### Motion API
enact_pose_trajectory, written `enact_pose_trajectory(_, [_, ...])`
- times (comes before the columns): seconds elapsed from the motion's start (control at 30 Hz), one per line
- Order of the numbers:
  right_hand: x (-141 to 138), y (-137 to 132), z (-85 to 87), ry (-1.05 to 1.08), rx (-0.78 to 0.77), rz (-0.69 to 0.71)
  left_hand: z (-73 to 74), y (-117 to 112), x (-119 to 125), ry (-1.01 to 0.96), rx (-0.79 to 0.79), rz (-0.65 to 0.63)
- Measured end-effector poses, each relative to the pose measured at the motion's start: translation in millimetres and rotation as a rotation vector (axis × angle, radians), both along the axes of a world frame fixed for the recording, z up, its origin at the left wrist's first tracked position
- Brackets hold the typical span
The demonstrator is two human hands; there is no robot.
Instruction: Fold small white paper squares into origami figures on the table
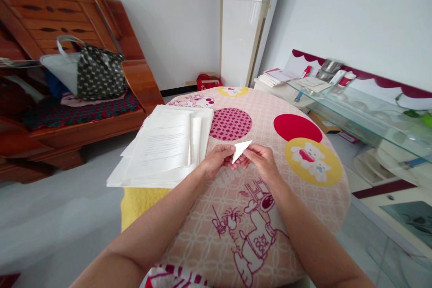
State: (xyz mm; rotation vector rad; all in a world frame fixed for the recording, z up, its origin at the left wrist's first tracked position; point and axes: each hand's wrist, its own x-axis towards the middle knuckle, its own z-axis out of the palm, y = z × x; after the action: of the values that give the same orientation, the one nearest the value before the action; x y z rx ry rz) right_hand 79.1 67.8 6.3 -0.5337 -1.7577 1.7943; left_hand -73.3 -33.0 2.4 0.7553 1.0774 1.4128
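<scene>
So that the folded paper (240, 149) sits steady, I judge, left hand (219, 160) and right hand (260, 159) pinch it mid-frame.

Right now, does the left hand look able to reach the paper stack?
Probably yes: the stack lies close beside the left hand, with nothing standing between them, though that hand would likely have to release the folded paper first.

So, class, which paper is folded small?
The pointed white piece, held by the left hand and the right hand; the larger sheets lie piled to its left.
</scene>
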Motion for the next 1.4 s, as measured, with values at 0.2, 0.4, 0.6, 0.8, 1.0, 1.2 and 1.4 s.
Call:
enact_pose_trajectory(0.2, [-0.3, -0.2, 0.0, -0.023, 0.018, -0.01, -2.7, 1.1, -2.1, -0.004, -0.016, -0.004])
enact_pose_trajectory(0.4, [-0.3, 0.0, -0.3, -0.023, 0.036, 0.006, -4.0, 1.8, -3.4, -0.007, -0.03, -0.025])
enact_pose_trajectory(0.6, [0.4, 2.0, -2.6, -0.035, 0.083, -0.003, -4.0, 2.9, -0.3, 0.158, 0.009, 0.024])
enact_pose_trajectory(0.8, [-1.3, 0.0, -7.3, -0.122, 0.228, -0.098, -7.8, 4.5, -0.1, 0.332, 0.06, 0.062])
enact_pose_trajectory(1.0, [-2.9, -0.1, -13.5, -0.178, 0.475, -0.17, -6.2, 4.8, 1.0, 0.286, 0.026, 0.095])
enact_pose_trajectory(1.2, [-2.7, 0.0, -14.0, -0.174, 0.745, -0.123, -5.9, 4.6, 3.6, 0.199, -0.022, 0.133])
enact_pose_trajectory(1.4, [-3.1, -2.3, -15.8, -0.21, 0.844, -0.207, -5.2, 3.8, 5.8, 0.116, -0.015, 0.089])
